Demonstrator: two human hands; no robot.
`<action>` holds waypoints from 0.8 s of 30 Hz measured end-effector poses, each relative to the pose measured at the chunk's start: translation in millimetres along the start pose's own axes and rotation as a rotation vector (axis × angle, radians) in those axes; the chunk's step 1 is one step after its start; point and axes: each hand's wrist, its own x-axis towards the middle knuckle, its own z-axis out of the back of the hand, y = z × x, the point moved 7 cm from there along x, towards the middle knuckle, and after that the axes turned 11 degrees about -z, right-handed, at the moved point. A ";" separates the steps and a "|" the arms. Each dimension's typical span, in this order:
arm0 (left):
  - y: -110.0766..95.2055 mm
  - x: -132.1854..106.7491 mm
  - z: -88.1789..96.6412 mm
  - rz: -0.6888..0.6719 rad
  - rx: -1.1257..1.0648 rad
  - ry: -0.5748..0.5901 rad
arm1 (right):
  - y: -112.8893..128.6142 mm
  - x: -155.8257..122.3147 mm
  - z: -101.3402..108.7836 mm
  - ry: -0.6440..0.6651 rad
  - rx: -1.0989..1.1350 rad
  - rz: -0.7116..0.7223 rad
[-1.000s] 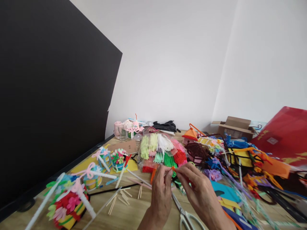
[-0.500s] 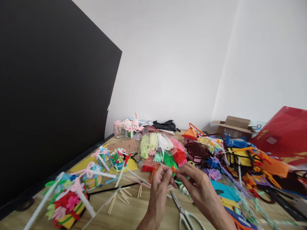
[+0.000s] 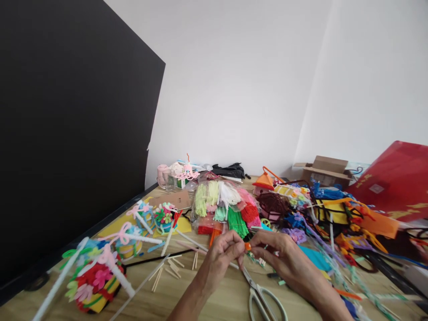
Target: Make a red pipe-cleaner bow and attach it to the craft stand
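Just above the white-handled scissors (image 3: 262, 294), the left hand (image 3: 222, 255) and right hand (image 3: 284, 255) curl nearly shut, pinching a small orange pipe-cleaner coil (image 3: 248, 246) between them; left of the scissors sit finished pipe-cleaner flower baskets (image 3: 93, 281), and beyond them, unused bagged pipe cleaners (image 3: 220, 205).

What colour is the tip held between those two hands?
An orange pipe cleaner, clearest in the head view.

Scissors (image 3: 257, 290) just below the right hand (image 3: 284, 258), bagged pipe cleaners (image 3: 222, 205) ahead, loose craft sticks (image 3: 170, 269) beside the left hand (image 3: 219, 258).
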 end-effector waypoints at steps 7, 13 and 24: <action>0.8 -5.1 -5.1 0.083 0.025 0.177 | -1.0 -0.5 -3.8 -0.039 -0.178 0.017; -7.8 -5.6 -1.5 0.096 0.238 0.270 | 3.5 -1.4 -14.8 -0.058 -0.411 0.072; 3.2 -6.0 24.6 -0.099 0.452 -0.210 | 11.6 5.4 -40.2 -0.264 -0.680 0.108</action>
